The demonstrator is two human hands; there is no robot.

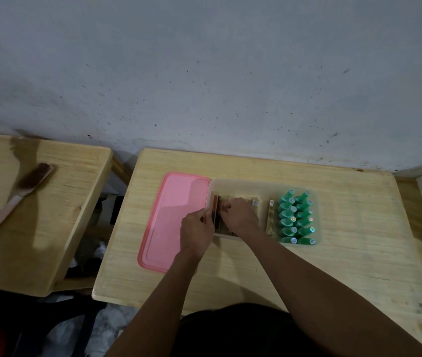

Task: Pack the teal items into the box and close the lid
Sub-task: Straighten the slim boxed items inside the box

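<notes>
One head-worn wide-angle view, looking steeply down and forward from above the seated person. The pale wooden desk [307, 266] fills the lower middle, close under the lens, both forearms reaching up from the bottom edge. The scuffed grey wall [204, 73] takes the upper half; a second wooden desk [50, 228] sits left.

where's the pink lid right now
In the head view the pink lid lies flat on the desk, against the clear box's left side, partly under the left hand.

The right hand [239, 215] hides the cartons beneath it; the brush [21, 194] is blurred.
</notes>
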